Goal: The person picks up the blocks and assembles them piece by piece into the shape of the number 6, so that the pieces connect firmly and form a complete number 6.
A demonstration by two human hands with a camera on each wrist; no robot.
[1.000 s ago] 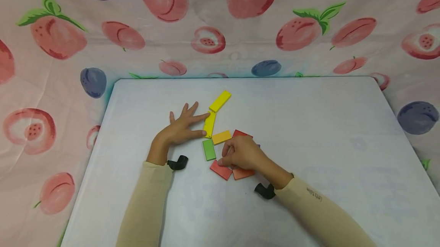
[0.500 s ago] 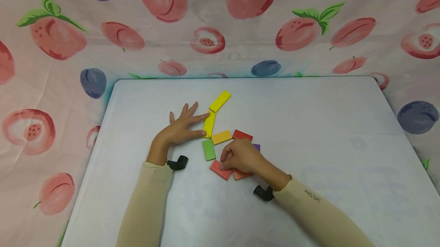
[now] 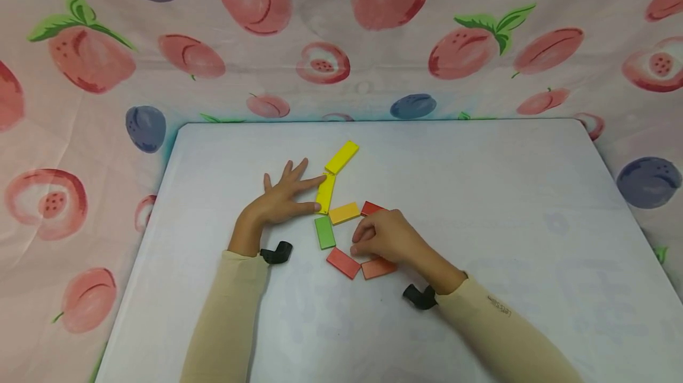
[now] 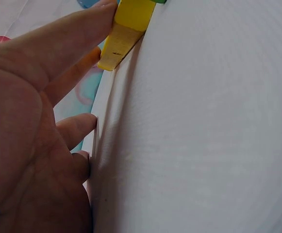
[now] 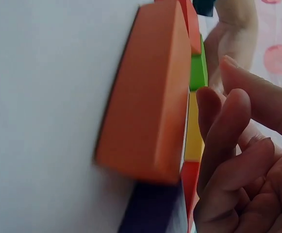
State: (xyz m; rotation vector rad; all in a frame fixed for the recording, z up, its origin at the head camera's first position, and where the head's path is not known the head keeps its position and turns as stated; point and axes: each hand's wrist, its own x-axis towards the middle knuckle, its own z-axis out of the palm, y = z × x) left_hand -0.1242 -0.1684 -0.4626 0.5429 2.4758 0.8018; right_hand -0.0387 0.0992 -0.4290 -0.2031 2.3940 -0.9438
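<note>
In the head view my left hand [image 3: 280,196] lies with fingers spread, its thumb and index finger touching a long yellow block [image 3: 326,193]. Another yellow block [image 3: 342,158] slants off its far end. My right hand [image 3: 389,238] hovers over the ring of blocks, fingers loosely curled with nothing between thumb and fingers. Around it lie an amber block [image 3: 344,213], a green block [image 3: 324,233], a coral-red block [image 3: 344,263], an orange-red block [image 3: 378,268] and a red block [image 3: 372,208] partly covered by the hand. The right wrist view also shows a dark purple block [image 5: 150,208].
All the blocks lie flat on a white table [image 3: 507,193]. A fruit-print cloth [image 3: 373,74] rises behind the table and continues down both sides. Black wrist pieces [image 3: 276,252] sit at both sleeve cuffs.
My right hand has come away from the coral-red block and shifted slightly right, leaving that block fully visible and hiding the purple one in the head view. My left hand stays put.
</note>
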